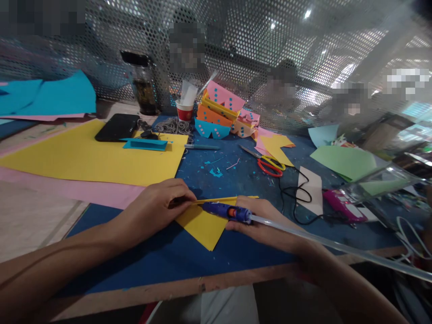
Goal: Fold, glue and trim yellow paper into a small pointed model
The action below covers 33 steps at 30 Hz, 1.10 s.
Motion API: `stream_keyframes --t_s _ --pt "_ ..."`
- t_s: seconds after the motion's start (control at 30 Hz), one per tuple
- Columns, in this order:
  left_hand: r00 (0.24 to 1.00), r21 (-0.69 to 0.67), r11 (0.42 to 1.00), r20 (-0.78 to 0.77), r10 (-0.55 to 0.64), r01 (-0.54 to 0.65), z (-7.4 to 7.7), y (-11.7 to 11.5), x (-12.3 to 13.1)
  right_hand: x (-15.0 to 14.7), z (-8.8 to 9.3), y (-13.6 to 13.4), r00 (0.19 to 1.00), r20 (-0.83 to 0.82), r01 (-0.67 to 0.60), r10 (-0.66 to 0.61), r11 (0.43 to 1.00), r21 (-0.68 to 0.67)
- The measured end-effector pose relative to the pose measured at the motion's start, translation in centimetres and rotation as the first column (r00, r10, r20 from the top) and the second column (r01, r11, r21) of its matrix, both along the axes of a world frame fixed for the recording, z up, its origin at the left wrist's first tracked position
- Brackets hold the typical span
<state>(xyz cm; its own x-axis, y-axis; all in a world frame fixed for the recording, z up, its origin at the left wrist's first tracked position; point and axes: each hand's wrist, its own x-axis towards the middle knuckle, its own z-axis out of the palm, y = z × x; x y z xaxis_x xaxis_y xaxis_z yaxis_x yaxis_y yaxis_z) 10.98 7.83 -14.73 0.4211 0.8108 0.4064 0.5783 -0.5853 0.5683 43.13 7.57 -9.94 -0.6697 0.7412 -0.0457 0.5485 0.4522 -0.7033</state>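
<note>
The right hand (261, 225) is closed around a blue glue gun (227, 210), fingers wrapped under its body and thumb along the near side. The gun lies almost level and its nozzle points left. A clear glue stick (337, 245) runs out of its back, over the wrist, towards the right edge of the view. The nozzle sits at the upper, folded edge of a yellow piece (202, 228), a pointed bit of paper lying on the blue mat (162, 258) in front of the person.

The left hand (158, 208) comes in from the left, fingers bent and held together. Their tips and the thumb nip the left end of that same folded edge, just beside the nozzle. The two hands are near each other and do not touch.

Farther out on the mat lie red and yellow scissors (271, 165), with a black cord (300, 194) looping near them beside a white strip (311, 189). A pen (201, 146) lies near the middle. To the left, a big yellow sheet (84, 159) rests on a pink sheet (101, 192) and carries a black phone (117, 127) and a teal fold (145, 144). At the back stand a red cup (185, 111) and a stack of paper crafts (219, 116), against a mesh screen (253, 40). A green paper (344, 159) lies to the right.
</note>
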Motion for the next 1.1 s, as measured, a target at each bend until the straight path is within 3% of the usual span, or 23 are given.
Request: stream_keyframes --t_s 1.1 --pt "0.999 -0.04 0.999 -0.037 0.01 -0.012 0.3 0.0 -0.2 1.6 0.3 -0.1 0.99 0.118 0.076 -0.077 0.997 0.014"
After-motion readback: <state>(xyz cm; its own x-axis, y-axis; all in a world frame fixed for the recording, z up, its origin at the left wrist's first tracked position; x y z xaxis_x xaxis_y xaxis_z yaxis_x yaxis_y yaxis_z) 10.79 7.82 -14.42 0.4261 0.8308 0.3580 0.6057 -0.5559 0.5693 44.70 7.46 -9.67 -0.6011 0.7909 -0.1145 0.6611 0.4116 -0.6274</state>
